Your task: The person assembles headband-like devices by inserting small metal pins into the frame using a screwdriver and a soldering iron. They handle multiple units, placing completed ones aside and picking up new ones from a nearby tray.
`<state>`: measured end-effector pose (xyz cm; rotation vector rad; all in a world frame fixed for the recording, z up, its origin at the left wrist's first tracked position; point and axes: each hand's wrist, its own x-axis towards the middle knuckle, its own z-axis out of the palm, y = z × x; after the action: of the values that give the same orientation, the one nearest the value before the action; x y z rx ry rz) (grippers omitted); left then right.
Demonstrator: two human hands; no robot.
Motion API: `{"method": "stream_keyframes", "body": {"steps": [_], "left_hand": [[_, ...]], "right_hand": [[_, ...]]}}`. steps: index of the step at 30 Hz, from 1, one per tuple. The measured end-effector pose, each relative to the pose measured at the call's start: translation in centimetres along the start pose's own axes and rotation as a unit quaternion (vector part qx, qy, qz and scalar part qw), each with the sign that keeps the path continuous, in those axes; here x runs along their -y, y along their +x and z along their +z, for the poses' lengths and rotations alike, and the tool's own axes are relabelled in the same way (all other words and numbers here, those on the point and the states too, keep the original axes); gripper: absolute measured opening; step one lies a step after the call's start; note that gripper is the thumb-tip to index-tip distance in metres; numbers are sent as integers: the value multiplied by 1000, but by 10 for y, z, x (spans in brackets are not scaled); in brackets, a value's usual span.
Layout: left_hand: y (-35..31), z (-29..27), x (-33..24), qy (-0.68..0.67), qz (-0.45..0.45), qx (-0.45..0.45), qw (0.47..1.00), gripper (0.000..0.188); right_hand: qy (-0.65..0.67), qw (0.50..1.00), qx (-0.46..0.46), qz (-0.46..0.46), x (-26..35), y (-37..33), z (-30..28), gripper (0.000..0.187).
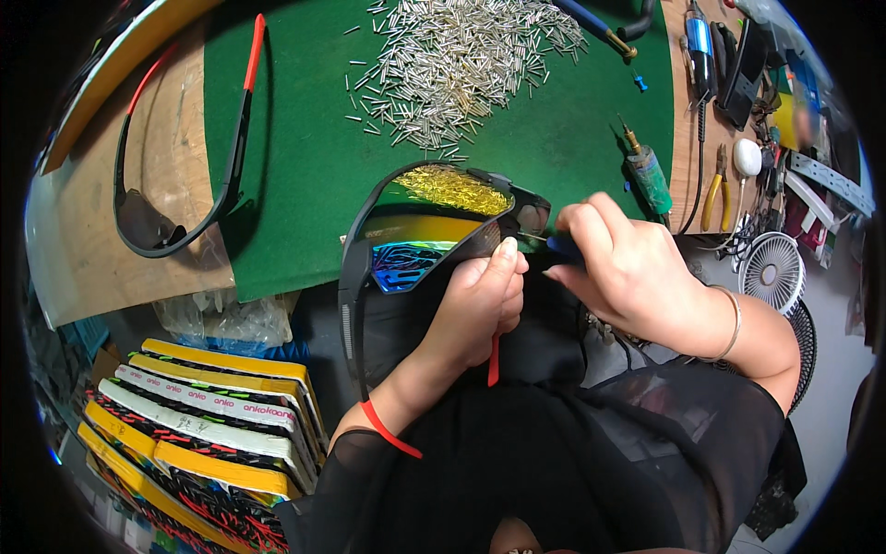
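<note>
Clamping sunglasses in left grip and blue-handled tool in right grip; might slip off and scratch mirrored lens if pressing askew.

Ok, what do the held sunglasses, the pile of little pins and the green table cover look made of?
Held sunglasses: probably plastic; the dark frame looks matte, the lens glossy, with coloured mirror reflections.
Pile of pins: likely metal, judging by the bright silvery glints.
Green table cover: perhaps felt or another cloth, since it looks dull and evenly coloured.
</note>
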<state>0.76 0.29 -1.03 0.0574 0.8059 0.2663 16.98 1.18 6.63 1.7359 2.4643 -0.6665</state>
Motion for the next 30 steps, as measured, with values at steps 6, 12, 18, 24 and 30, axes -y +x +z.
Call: {"method": "stream_keyframes", "body": {"steps": [6,12,18,24,30], "left_hand": [[0,-1,0,1,-7,7,1000,26],[0,-1,0,-6,-6,6,1000,26],[0,-2,0,-7,-3,11,1000,26],[0,0,0,-6,-4,6,1000,25],[0,-1,0,-5,-1,10,1000,25]], "right_hand": [[-29,999,20,-23,-1,-2,1,24],[17,999,23,23,-2,-3,4,21],[48,999,-21,-15,0,3,-3,23],[-7,1000,10,-6,-3,-6,5,23],[37,998,44,35,-5,-6,3,24]]}}
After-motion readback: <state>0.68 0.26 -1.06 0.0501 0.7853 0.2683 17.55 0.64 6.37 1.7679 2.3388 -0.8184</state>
